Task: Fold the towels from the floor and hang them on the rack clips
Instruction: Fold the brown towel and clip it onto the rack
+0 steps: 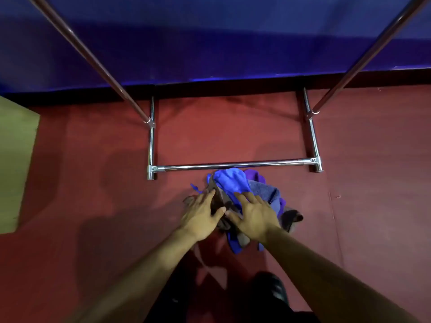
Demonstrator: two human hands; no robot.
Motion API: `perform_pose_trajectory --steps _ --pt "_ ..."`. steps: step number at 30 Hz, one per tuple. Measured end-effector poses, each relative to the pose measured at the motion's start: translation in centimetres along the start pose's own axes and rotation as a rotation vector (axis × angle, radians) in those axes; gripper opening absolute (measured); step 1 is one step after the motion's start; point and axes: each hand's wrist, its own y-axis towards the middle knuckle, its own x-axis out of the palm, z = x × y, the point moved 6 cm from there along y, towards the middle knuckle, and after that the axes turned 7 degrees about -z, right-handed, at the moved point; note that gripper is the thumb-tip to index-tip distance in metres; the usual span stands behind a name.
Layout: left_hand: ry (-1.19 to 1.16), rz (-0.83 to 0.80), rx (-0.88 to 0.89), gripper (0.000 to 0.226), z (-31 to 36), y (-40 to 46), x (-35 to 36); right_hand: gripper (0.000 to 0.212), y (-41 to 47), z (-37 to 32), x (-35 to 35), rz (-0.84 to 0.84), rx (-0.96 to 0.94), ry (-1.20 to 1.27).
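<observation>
So there's a heap of towels [245, 197] dumped on the red floor [93, 183], right in front of the rack's [235, 164] bottom chrome bar: a bright blue one on top, grey, purple and brownish ones mixed in under it. The person is leaning over it with both arms out. Left hand [201, 217] sits on the brown cloth at the left edge, fingers spread flat, not gripping anything. Right hand [255, 217] is the same, splayed out flat on the pile's middle.
</observation>
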Motion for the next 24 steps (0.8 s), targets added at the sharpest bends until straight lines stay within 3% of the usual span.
perform_pose_trajectory --steps 13,18,21,24 --pt "-0.095 0.083 -0.080 0.069 -6.0 0.3 2.7 0.061 3.8 -1.6 5.2 0.228 0.131 -0.172" --pt "-0.207 0.037 -0.167 0.073 -7.0 0.3 4.0 0.025 4.0 -1.2 5.2 0.168 0.181 -0.155" --pt "-0.283 0.013 -0.225 0.071 -7.0 -0.1 4.3 0.027 3.8 -1.6 4.6 0.167 0.102 -0.039" --pt "-0.322 0.015 -0.228 0.067 -6.7 -0.4 3.9 0.018 4.0 -1.7 4.3 0.067 0.077 0.324"
